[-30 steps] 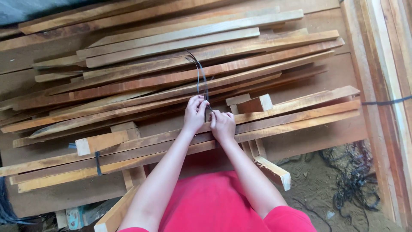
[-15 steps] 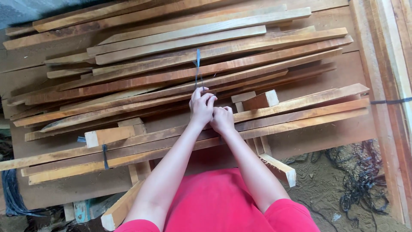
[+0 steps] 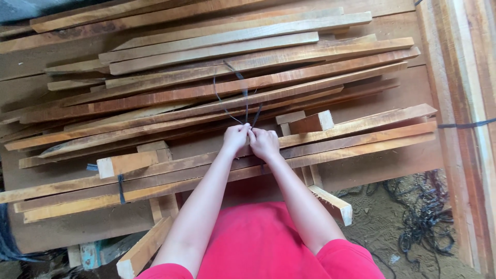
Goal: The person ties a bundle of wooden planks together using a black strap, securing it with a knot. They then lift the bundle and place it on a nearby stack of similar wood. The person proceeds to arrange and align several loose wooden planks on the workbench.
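The left hand (image 3: pixel 235 138) and the right hand (image 3: pixel 264 143) met knuckle to knuckle near the middle of the bench (image 3: pixel 382 170), both curled tight around the ends of a thin dark strap (image 3: pixel 245 101). The strap rose from between the fingers in a loose loop and a couple of free ends, lying over the slats (image 3: pixel 248 77) that covered the far half of the bench. Under the hands ran a bundle (image 3: pixel 361 137) of long slats, reaching from the bench's left edge to its right. A short block (image 3: pixel 310 123) sat on that bundle just right of the right hand, and another block (image 3: pixel 124 163) lay on it well to the left. A second dark tie (image 3: pixel 121 188) wrapped the bundle near the left end. Off the bench's right corner, a tangle of dark straps (image 3: pixel 423 227) lay on the dirt floor (image 3: pixel 372 232).
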